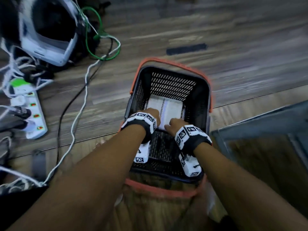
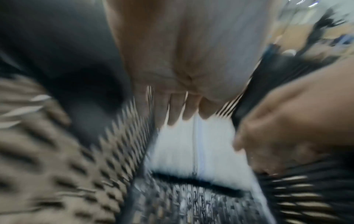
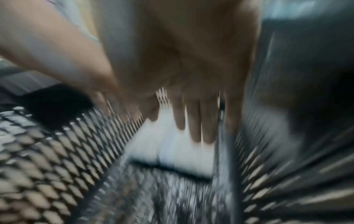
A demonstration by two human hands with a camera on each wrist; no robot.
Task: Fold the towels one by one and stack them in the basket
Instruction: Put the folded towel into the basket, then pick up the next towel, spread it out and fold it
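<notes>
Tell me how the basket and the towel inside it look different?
The basket is black with holey walls and an orange handle; the folded towel is white and solid with a thin stripe. The basket stands open and big; the towel lies flat, covering only part of its bottom. Both look roughly rectangular.

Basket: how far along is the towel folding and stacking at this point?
Done: one folded white towel lies flat on the floor of the black basket; whether more lie under it cannot be told. In hand: the left hand and right hand are both down inside the basket at the towel, fingers straight in the blurred wrist views. Left: no unfolded towels are in view, so the remaining count is unknown.
</notes>
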